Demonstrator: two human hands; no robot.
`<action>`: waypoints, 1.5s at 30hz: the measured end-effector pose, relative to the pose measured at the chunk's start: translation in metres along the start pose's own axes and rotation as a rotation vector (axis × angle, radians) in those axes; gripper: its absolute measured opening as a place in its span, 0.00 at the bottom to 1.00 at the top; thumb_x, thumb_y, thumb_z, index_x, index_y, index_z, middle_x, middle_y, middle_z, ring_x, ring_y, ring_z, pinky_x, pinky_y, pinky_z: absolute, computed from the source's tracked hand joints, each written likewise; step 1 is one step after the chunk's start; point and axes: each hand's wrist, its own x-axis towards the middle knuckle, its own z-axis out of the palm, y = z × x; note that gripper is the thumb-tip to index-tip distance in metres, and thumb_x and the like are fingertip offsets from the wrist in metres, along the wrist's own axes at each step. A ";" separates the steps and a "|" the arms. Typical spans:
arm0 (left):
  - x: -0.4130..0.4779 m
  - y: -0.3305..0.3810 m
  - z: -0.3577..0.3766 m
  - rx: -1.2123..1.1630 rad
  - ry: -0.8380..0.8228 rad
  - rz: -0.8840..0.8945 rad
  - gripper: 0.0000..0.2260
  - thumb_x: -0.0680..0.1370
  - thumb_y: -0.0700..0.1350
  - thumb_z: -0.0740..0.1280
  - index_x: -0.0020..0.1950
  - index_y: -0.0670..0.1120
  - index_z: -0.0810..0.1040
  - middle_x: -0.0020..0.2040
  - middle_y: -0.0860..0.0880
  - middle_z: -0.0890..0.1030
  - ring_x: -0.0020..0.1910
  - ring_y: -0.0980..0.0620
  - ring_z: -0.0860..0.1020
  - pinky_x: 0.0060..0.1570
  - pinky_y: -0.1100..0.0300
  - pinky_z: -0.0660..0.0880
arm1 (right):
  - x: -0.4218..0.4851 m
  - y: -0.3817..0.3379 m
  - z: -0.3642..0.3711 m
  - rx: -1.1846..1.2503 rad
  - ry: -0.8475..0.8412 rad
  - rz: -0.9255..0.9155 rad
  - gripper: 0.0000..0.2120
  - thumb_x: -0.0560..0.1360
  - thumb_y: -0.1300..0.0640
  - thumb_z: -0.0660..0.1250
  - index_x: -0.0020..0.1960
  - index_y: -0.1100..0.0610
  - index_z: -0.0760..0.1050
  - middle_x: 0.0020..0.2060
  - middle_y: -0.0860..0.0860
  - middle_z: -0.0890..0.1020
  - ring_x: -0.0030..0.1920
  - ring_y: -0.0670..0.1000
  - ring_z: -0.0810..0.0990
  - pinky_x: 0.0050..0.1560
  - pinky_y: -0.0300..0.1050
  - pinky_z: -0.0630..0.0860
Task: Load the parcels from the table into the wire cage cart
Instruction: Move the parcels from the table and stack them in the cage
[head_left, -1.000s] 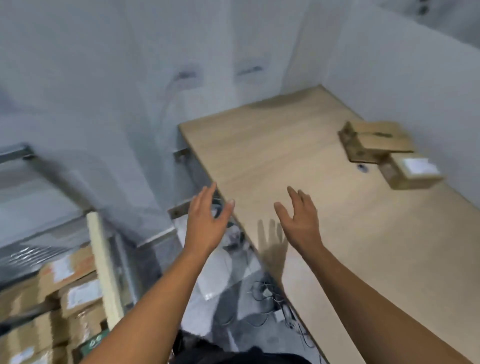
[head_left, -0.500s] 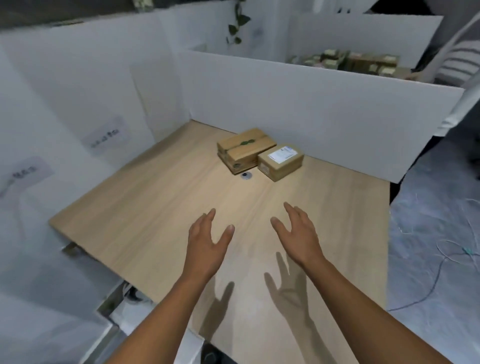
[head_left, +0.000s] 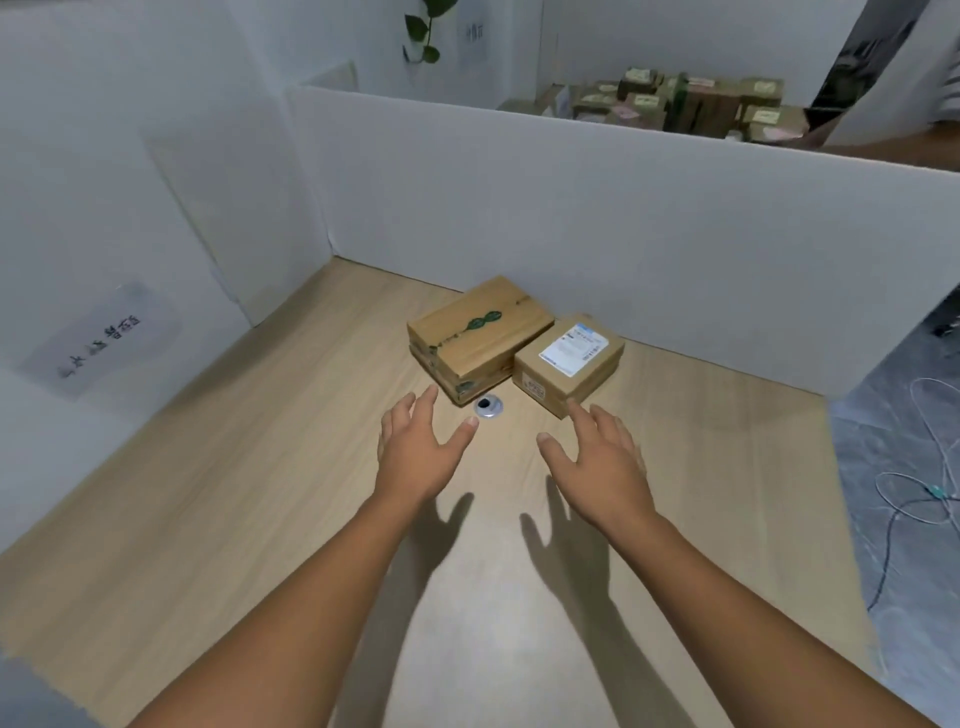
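Observation:
Two cardboard parcels lie side by side at the far end of the wooden table (head_left: 208, 493). The larger parcel (head_left: 480, 330), with green tape, looks like two flat boxes stacked. To its right sits the smaller parcel (head_left: 569, 364), which carries a white label. My left hand (head_left: 418, 449) hovers open just short of the larger parcel. My right hand (head_left: 597, 460) is open too, fingertips near the small parcel's front corner. Neither hand touches a parcel. The wire cage cart is out of view.
White partition walls (head_left: 571, 234) close the table at the back and left. A round metal grommet (head_left: 488, 407) sits in the tabletop in front of the parcels. Several more parcels (head_left: 696, 106) are piled beyond the back wall. Cables (head_left: 914, 499) lie on the floor at right.
My view swung from the cart on the left to the table's far end. Both open hands moved forward, close to the two parcels.

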 end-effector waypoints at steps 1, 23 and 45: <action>0.029 -0.005 0.000 0.028 -0.007 0.001 0.35 0.79 0.67 0.63 0.83 0.56 0.58 0.82 0.45 0.59 0.81 0.46 0.53 0.79 0.45 0.57 | 0.020 -0.008 0.007 -0.018 0.001 0.001 0.32 0.83 0.35 0.55 0.83 0.45 0.57 0.83 0.51 0.59 0.83 0.54 0.52 0.82 0.59 0.52; 0.295 -0.076 0.047 0.198 -0.189 -0.015 0.50 0.65 0.77 0.70 0.82 0.60 0.57 0.73 0.44 0.62 0.76 0.43 0.61 0.75 0.46 0.64 | 0.203 -0.058 0.131 0.528 -0.092 0.240 0.31 0.83 0.40 0.61 0.83 0.47 0.59 0.78 0.47 0.67 0.79 0.51 0.65 0.71 0.45 0.62; -0.243 -0.122 -0.050 -0.951 0.348 -0.601 0.36 0.74 0.54 0.76 0.76 0.57 0.60 0.65 0.50 0.80 0.59 0.51 0.83 0.58 0.48 0.81 | -0.120 -0.054 0.113 0.599 -0.575 -0.236 0.36 0.76 0.48 0.77 0.78 0.36 0.62 0.63 0.35 0.68 0.62 0.32 0.72 0.66 0.41 0.73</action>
